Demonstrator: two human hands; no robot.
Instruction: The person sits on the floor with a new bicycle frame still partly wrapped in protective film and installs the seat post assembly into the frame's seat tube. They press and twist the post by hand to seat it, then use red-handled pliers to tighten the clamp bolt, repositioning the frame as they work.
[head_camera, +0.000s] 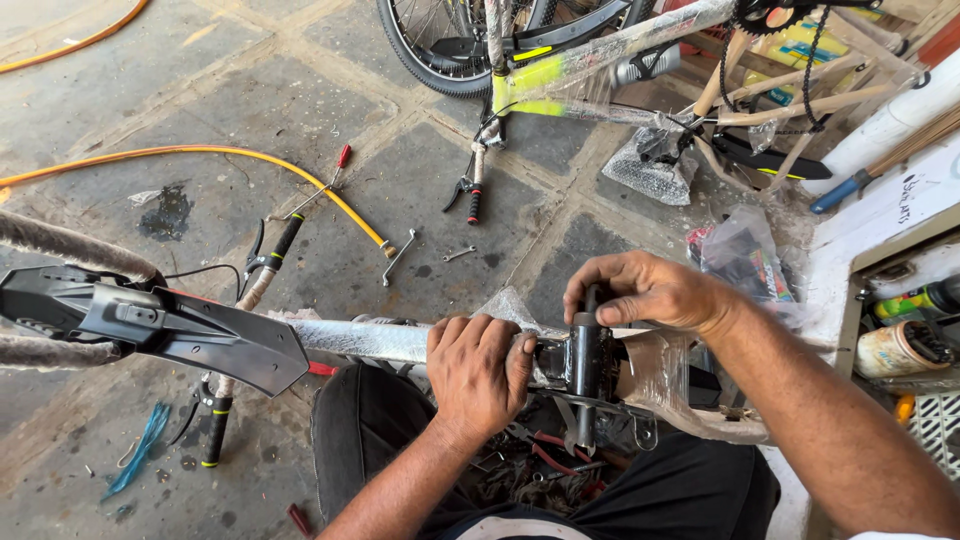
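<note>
A bicycle frame wrapped in clear plastic lies across my lap, its black bottom bracket shell between my hands. My left hand is closed around the frame tube just left of the shell. My right hand rests over the top of the shell, fingers curled on a dark part or tool there; what it is stays unclear. A black mudguard is fixed at the frame's left end beside the tyre.
Pliers and several hand tools lie under the frame. On the paved floor are a wrench, a red-handled screwdriver, an orange hose. Another upturned bicycle stands ahead. Cans and a shelf are at right.
</note>
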